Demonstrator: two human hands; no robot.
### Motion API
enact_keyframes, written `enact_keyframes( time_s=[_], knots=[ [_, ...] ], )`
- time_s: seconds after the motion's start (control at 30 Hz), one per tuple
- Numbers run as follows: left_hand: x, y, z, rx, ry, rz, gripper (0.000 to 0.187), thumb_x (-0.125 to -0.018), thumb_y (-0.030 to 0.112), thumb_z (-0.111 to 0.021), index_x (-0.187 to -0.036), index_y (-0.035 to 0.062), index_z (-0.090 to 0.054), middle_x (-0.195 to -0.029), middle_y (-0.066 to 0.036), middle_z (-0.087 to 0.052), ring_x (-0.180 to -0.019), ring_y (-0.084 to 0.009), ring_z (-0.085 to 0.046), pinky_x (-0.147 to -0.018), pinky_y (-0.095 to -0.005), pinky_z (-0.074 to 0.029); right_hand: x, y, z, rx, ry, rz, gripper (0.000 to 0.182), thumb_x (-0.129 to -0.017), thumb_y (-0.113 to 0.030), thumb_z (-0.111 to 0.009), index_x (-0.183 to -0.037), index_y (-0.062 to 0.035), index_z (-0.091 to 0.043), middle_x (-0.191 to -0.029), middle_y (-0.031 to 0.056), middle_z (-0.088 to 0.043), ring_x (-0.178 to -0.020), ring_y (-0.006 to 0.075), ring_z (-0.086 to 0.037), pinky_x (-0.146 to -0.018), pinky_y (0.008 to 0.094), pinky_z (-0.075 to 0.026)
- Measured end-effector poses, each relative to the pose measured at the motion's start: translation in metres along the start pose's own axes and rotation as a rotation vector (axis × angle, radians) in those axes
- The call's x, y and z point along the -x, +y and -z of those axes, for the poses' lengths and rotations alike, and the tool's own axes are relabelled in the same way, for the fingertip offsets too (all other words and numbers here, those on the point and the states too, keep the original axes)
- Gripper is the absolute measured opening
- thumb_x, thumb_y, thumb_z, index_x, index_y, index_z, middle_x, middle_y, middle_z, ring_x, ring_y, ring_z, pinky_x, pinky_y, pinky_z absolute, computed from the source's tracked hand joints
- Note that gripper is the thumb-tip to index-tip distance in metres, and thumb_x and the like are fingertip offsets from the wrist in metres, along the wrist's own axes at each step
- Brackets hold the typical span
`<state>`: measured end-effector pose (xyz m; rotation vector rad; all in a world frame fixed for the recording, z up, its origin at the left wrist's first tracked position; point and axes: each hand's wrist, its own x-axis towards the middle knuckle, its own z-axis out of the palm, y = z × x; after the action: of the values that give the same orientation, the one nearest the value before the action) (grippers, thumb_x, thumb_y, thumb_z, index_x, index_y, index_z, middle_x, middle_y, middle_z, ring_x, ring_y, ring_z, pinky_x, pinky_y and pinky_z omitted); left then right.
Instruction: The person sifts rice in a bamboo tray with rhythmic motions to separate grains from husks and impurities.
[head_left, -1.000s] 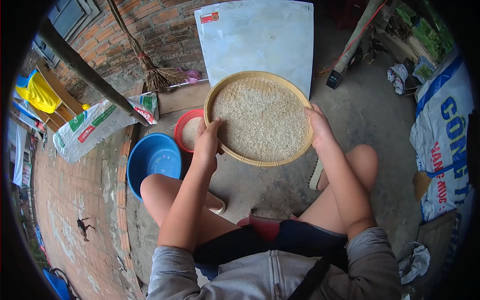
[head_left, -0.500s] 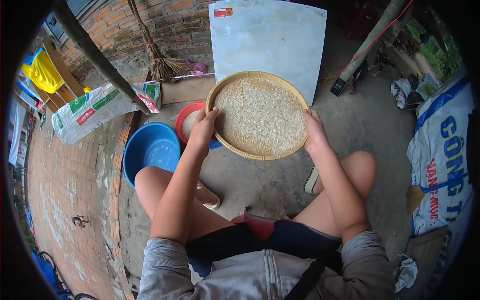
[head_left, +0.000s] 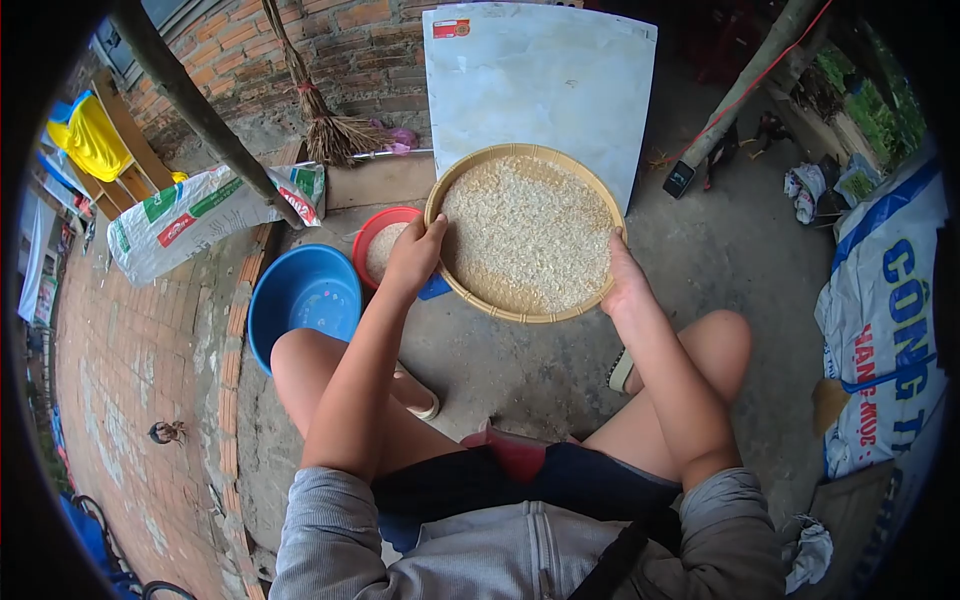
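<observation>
A round woven winnowing basket (head_left: 497, 309) is held out over the floor beyond my knees. Pale grain, probably rice, (head_left: 530, 230) lies spread across it, with bare weave showing at the upper right and lower left. My left hand (head_left: 415, 257) grips the left rim, thumb over the edge and fingers underneath. On the opposite side, my right hand (head_left: 626, 276) is closed round the right rim, its fingers mostly hidden below. Just left of the basket stands a red basin (head_left: 363, 240) with similar grain in it, partly behind my left hand.
A blue basin (head_left: 290, 285) sits by my left knee. Behind the basket leans a white board (head_left: 540, 80). A straw broom (head_left: 335, 130), a wooden pole (head_left: 200, 110) and a printed sack (head_left: 190, 220) are at the left. Large printed sacks (head_left: 870, 330) stand on the right.
The basket and both hands have shifted slightly right. The grain has moved in the basket, baring more weave at the upper right and lower left.
</observation>
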<state>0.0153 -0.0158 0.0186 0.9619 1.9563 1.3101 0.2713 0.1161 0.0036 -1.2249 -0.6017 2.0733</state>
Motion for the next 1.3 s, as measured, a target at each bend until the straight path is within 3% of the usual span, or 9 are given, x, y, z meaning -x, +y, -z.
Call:
enact_keyframes(
  time_s=[0.07,0.13,0.27,0.37,0.53,0.6,0.9,1.13,1.3],
  knots=[
    [-0.004,-0.004,-0.003,-0.088,0.054,-0.105,0.045,-0.093,0.032,-0.047,-0.126,0.0021,-0.047,-0.091,-0.017,-0.062,-0.088,-0.0266,-0.062,-0.077,-0.0374,-0.048,-0.005,0.001,0.004,-0.033,-0.085,0.047,0.063,-0.095,-0.055,-0.032,-0.138,-0.0103,-0.037,-0.139,0.0107,-0.042,-0.126,0.0277,-0.042,-0.102,0.0457,-0.036],
    [0.003,0.008,-0.004,-0.422,0.148,-0.217,0.05,-0.092,0.031,-0.048,-0.131,0.0015,-0.042,-0.117,-0.023,-0.056,-0.11,-0.0348,-0.055,-0.092,-0.0416,-0.042,0.012,-0.004,-0.007,-0.031,-0.081,0.024,0.066,-0.093,-0.058,-0.032,-0.139,-0.0108,-0.036,-0.14,0.0106,-0.041,-0.127,0.0278,-0.041,-0.103,0.0467,-0.035],
    [0.012,0.014,-0.018,-0.599,0.268,-0.378,0.056,-0.091,0.032,-0.048,-0.136,0.0015,-0.036,-0.134,-0.024,-0.042,-0.121,-0.0372,-0.046,-0.1,-0.0434,-0.036,0.015,0.002,-0.011,-0.014,-0.06,-0.052,0.075,-0.088,-0.067,-0.032,-0.14,-0.0124,-0.035,-0.141,0.0104,-0.039,-0.128,0.0284,-0.039,-0.104,0.0493,-0.032],
    [0.016,0.008,-0.034,-0.869,0.198,-0.5,0.061,-0.093,0.04,-0.044,-0.14,0.0029,-0.031,-0.145,-0.023,-0.028,-0.138,-0.035,-0.021,-0.111,-0.0491,-0.017,0.007,0.013,-0.01,0.012,-0.039,-0.084,0.079,-0.086,-0.071,-0.03,-0.14,-0.0136,-0.033,-0.141,0.0105,-0.039,-0.129,0.0287,-0.038,-0.104,0.0506,-0.031],
    [0.028,0.001,-0.061,-1.074,0.063,-0.479,0.067,-0.094,0.048,-0.035,-0.142,0.0009,-0.026,-0.148,-0.022,-0.023,-0.139,-0.0347,-0.017,-0.112,-0.0473,-0.014,0.009,0.028,-0.013,-0.035,-0.07,-0.074,0.079,-0.086,-0.071,-0.025,-0.142,-0.0143,-0.03,-0.143,0.0104,-0.037,-0.13,0.0284,-0.036,-0.106,0.0492,-0.031],
    [0.032,-0.003,-0.074,-0.783,-0.091,-0.5,0.067,-0.095,0.047,-0.034,-0.143,0.0007,-0.023,-0.148,-0.022,-0.021,-0.139,-0.0354,-0.016,-0.113,-0.0455,-0.013,0.003,0.035,-0.01,-0.061,-0.1,-0.05,0.079,-0.087,-0.07,-0.024,-0.142,-0.0145,-0.029,-0.143,0.0104,-0.036,-0.131,0.0282,-0.036,-0.106,0.0486,-0.03],
    [0.032,0.005,-0.104,-0.742,-0.018,-0.666,0.068,-0.095,0.043,-0.037,-0.144,-0.0002,-0.018,-0.149,-0.022,-0.019,-0.139,-0.0352,-0.017,-0.113,-0.0445,-0.014,0.004,0.059,-0.012,-0.118,-0.205,-0.082,0.074,-0.089,-0.065,-0.027,-0.143,-0.0143,-0.024,-0.143,0.0083,-0.035,-0.129,0.0269,-0.039,-0.104,0.0457,-0.037],
    [0.007,0.007,-0.114,-0.761,-0.005,-0.678,0.059,-0.096,0.037,-0.036,-0.139,-0.0026,-0.031,-0.146,-0.02,-0.028,-0.137,-0.0345,-0.021,-0.113,-0.0433,-0.015,0.017,0.075,-0.024,-0.07,-0.263,-0.13,0.076,-0.088,-0.066,-0.028,-0.143,-0.0143,-0.024,-0.142,0.0091,-0.035,-0.128,0.0256,-0.04,-0.104,0.0445,-0.037],
    [0.011,0.009,-0.123,-0.619,-0.228,-0.746,0.049,-0.096,0.031,-0.04,-0.134,-0.0004,-0.041,-0.141,-0.019,-0.037,-0.133,-0.0334,-0.032,-0.109,-0.0407,-0.028,0.013,0.08,-0.024,-0.032,-0.252,-0.204,0.081,-0.085,-0.072,-0.018,-0.144,-0.0165,-0.022,-0.142,0.0086,-0.037,-0.13,0.0235,-0.037,-0.105,0.0451,-0.035]
  ],
)
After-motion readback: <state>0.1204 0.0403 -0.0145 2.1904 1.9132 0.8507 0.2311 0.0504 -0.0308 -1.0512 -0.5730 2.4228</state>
